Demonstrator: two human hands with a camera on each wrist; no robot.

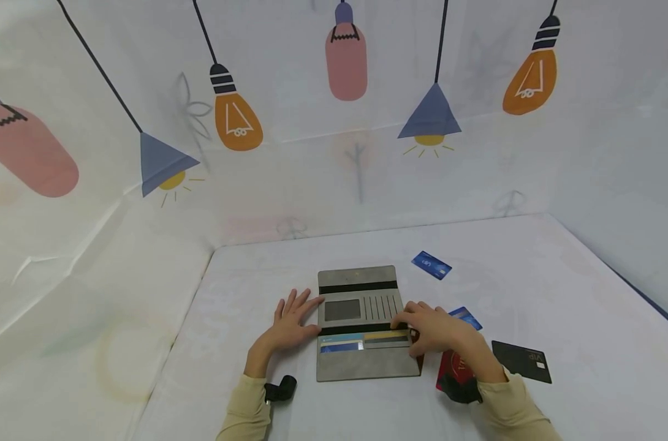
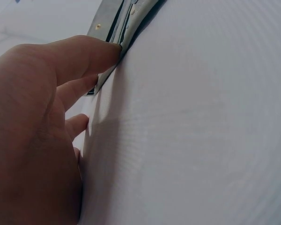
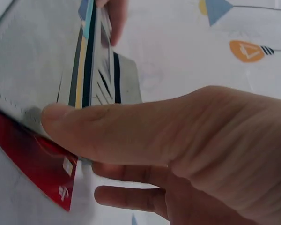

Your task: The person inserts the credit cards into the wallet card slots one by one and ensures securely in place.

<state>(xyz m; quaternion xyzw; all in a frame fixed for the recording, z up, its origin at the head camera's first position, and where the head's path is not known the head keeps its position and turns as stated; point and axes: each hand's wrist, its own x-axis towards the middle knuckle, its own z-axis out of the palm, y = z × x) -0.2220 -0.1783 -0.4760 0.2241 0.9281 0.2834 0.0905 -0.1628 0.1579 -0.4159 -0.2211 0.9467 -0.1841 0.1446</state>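
A grey wallet (image 1: 361,361) lies open and flat on the white table, with a yellow card (image 1: 386,335) and a blue card (image 1: 339,346) in its slots. My left hand (image 1: 296,309) lies flat with straight, spread fingers, whose tips (image 2: 105,51) press against the wallet's left edge (image 2: 126,23). My right hand (image 1: 417,323) rests on the wallet's right edge, fingertips by the yellow card. Its thumb (image 3: 84,124) lies straight across the wallet's corner (image 3: 33,70). A red card (image 1: 451,367) (image 3: 33,164) lies partly under that hand and the wallet's edge.
Loose cards lie on the table to the right: a blue card (image 1: 431,264) behind the wallet, another blue card (image 1: 467,316) beside my right hand, and a black card (image 1: 521,361) nearer me. Printed fabric walls (image 1: 334,153) close in the table at back and sides.
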